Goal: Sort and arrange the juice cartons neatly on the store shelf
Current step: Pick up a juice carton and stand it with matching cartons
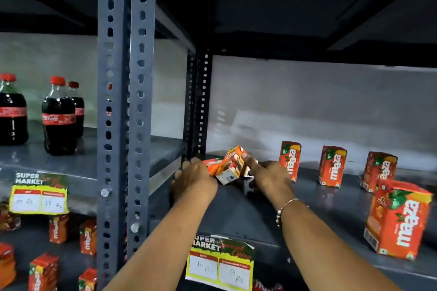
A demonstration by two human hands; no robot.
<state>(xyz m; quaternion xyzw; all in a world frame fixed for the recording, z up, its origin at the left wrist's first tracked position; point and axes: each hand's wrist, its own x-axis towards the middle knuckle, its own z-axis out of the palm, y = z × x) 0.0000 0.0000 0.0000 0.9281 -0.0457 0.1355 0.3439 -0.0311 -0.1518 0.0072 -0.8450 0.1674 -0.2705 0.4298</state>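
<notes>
Several small orange juice cartons sit on the grey metal shelf [260, 215]. A tilted carton [230, 166] with fruit print is pinched between both hands near the shelf's left rear corner. My left hand [194, 179] presses its left side, with another orange carton [211, 165] lying flat just behind it. My right hand [269, 176] touches its right side with a pointing finger. Upright cartons stand to the right: one [290, 159] beside my right hand, another [332, 166], a third [379, 170], and a big near one [398, 218].
Perforated steel uprights [125, 106] divide the shelving. Cola bottles [59, 117] stand on the left bay. Price tags [220, 264] [39, 192] hang from the shelf edges. More orange cartons [58, 228] sit on the lower left shelf. Another shelf hangs close overhead.
</notes>
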